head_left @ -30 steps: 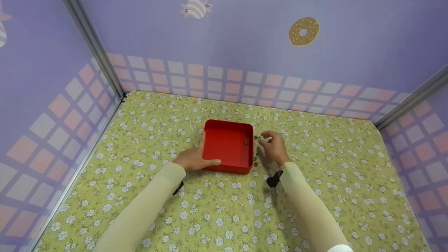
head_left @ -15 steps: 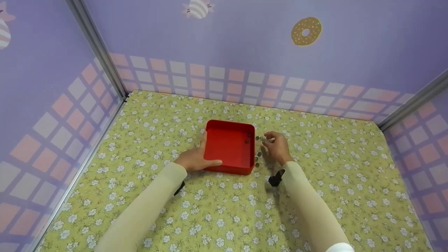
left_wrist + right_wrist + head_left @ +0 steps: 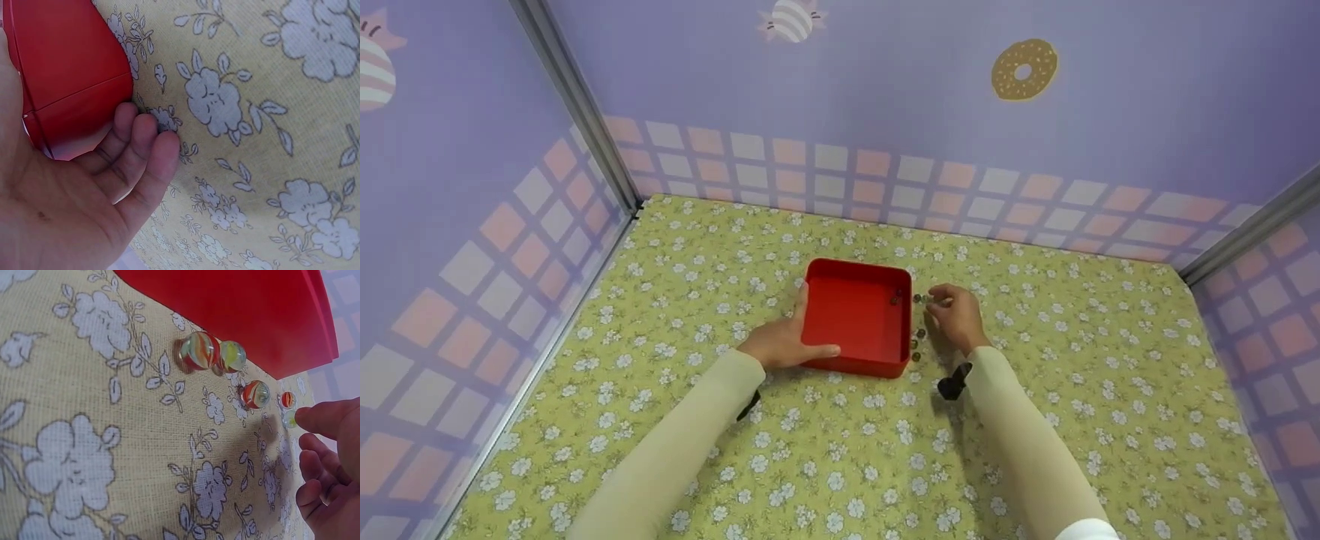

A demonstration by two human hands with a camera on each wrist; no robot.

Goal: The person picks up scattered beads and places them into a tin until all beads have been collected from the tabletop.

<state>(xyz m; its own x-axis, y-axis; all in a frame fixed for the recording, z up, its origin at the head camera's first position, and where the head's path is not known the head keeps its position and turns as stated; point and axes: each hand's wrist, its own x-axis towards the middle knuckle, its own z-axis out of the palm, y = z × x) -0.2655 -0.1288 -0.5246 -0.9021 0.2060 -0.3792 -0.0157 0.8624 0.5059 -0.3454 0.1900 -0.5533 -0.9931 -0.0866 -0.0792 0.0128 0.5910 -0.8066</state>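
Observation:
A red open box point(image 3: 855, 319) stands on the flowered cloth, with two small marbles point(image 3: 894, 301) inside near its right wall. My left hand point(image 3: 780, 341) holds its near left corner, thumb along the near rim, fingers against the left wall. Several clear glass marbles with coloured swirls lie outside the right wall, among them an orange-striped marble point(image 3: 199, 350), a yellow-green marble point(image 3: 232, 356) and a red-and-white marble point(image 3: 256, 394). My right hand point(image 3: 958, 317) is beside them, fingers loosely bent. In the right wrist view one fingertip overlaps a greenish marble point(image 3: 289, 419), close to a red marble point(image 3: 288, 400).
The yellow flowered cloth point(image 3: 825, 435) covers the surface. Purple walls with a checked band point(image 3: 831, 157) enclose it at the back and sides, joined by a metal corner post point(image 3: 577, 105). A black wrist strap point(image 3: 955, 381) shows below my right hand.
The view has shifted slightly, moving the scene a little right in frame. The two marbles inside the box are closer together than before. Both hands keep nearly the same place.

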